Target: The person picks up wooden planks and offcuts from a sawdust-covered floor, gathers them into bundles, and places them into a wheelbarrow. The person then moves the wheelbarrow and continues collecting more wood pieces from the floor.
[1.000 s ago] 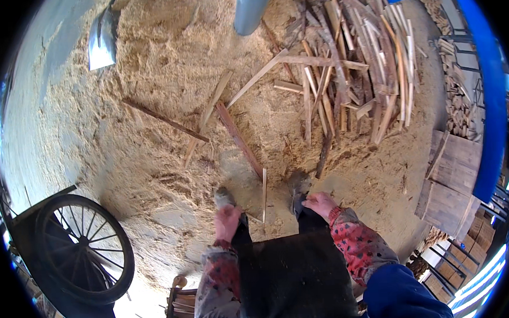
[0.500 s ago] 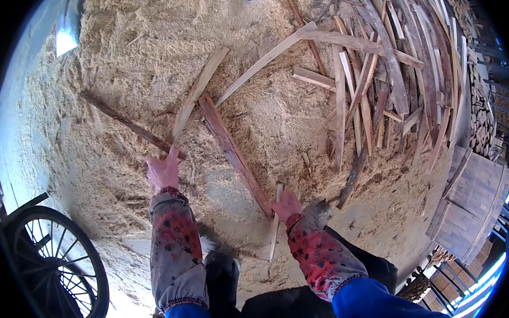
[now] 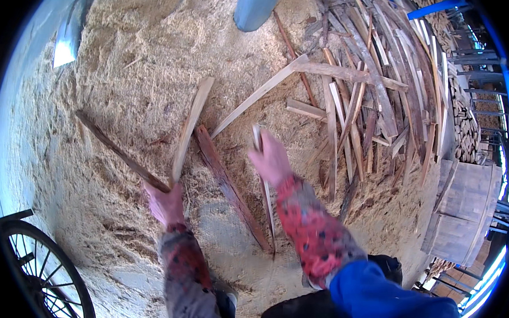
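Observation:
My left hand [image 3: 165, 205] is closed around the near end of a dark, bark-edged wood strip [image 3: 122, 154] that slants away to the far left. A paler wood strip [image 3: 192, 127] meets the same hand; whether the fingers hold it too is unclear. My right hand [image 3: 270, 159], slightly blurred, grips a narrow wood strip [image 3: 267, 207] near its far end, with the other end pointing back toward me. Between the hands a reddish-brown bark-covered slat [image 3: 230, 185] lies on the sawdust.
Sawdust [image 3: 132, 90] covers the ground. A pale strip [image 3: 257, 99] lies ahead, beside a large heap of wood strips [image 3: 370, 85] at the right. A spoked wheel [image 3: 84, 291] stands at the near left, a wooden box-like piece [image 3: 464, 209] at the right, a blue cylinder [image 3: 256, 8] far ahead.
My right hand has moved forward with the narrow strip, its far end raised. My left hand has shifted to the dark strip's near end. The whole view has shifted somewhat.

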Tool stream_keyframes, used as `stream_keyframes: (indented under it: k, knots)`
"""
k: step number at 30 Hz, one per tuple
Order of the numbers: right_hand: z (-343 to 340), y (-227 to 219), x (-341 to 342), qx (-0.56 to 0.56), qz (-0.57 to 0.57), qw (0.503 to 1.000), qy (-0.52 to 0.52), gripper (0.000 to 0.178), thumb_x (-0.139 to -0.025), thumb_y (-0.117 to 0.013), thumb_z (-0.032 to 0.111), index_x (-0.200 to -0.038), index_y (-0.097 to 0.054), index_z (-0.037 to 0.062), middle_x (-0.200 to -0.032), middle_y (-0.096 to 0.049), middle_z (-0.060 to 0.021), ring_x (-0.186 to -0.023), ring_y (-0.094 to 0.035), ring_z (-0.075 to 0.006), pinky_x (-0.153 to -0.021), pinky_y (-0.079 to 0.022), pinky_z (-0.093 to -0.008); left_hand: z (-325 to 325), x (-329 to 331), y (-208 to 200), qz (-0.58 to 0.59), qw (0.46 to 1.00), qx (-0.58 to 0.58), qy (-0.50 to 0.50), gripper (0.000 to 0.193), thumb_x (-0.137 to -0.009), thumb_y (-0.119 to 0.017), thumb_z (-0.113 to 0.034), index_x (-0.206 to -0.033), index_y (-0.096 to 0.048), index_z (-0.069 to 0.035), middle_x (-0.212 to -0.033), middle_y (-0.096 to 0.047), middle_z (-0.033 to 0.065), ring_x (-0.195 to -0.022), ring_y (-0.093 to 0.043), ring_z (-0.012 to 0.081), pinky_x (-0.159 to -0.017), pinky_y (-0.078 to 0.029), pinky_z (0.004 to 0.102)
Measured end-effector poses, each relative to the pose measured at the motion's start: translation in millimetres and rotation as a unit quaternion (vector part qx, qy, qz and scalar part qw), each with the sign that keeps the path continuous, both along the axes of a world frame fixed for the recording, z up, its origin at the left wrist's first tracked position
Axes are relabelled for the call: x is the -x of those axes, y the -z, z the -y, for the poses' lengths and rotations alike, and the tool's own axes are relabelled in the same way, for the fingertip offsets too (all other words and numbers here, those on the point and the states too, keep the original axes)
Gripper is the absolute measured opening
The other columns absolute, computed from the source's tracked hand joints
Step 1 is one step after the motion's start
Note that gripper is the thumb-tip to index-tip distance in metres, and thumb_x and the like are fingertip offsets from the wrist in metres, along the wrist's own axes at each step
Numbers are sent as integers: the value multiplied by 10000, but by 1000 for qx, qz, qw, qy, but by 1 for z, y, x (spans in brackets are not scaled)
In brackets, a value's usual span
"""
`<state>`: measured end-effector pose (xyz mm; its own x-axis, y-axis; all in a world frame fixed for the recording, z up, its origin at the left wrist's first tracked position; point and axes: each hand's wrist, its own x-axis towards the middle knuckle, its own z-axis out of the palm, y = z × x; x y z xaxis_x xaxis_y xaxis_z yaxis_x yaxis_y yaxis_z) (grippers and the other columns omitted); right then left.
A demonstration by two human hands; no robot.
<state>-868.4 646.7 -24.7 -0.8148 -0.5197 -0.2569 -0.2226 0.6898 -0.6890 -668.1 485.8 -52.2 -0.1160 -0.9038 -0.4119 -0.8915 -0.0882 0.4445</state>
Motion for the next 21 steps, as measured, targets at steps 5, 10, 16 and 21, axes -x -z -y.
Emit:
stream_keyframes:
  k: [5,10,16,21]
  knots:
    - [88,-13,102,50,-25,991,-119,431,-731,-687,307,-1031,-521,48,-847,-574,-148,-765,-599,-298,-680,-484,-401,-92,-3,11,-319,938,-74,-115,476,-743,-738,-160,-1093,-492,49,-904,-633,180,-746,-635,203,-614,-527,332]
    - [80,31,102,-220,-176,902,-328,877,-595,-782,501,-1246,-454,14,-1220,-474,-161,-1211,-396,-334,-1059,-248,-471,-177,-11,-4,-270,936,-184,-130,319,-732,-743,-123,-876,-504,33,-673,-610,100,-607,-591,147,-517,-482,299]
    - [76,42,93,-297,-231,839,-392,634,-649,-712,460,-1099,-567,38,-1061,-560,-133,-1079,-531,-285,-1007,-328,-474,-204,-57,10,-132,953,-270,28,306,-717,-769,-160,-816,-540,17,-675,-602,71,-606,-563,128,-537,-472,298]
    - [70,29,74,-235,-120,874,-409,336,-683,-623,313,-879,-650,42,-811,-638,-143,-749,-647,-296,-692,-521,-435,-175,-50,26,-274,936,-178,-129,316,-741,-772,-209,-831,-583,27,-700,-599,54,-648,-534,114,-588,-459,281]
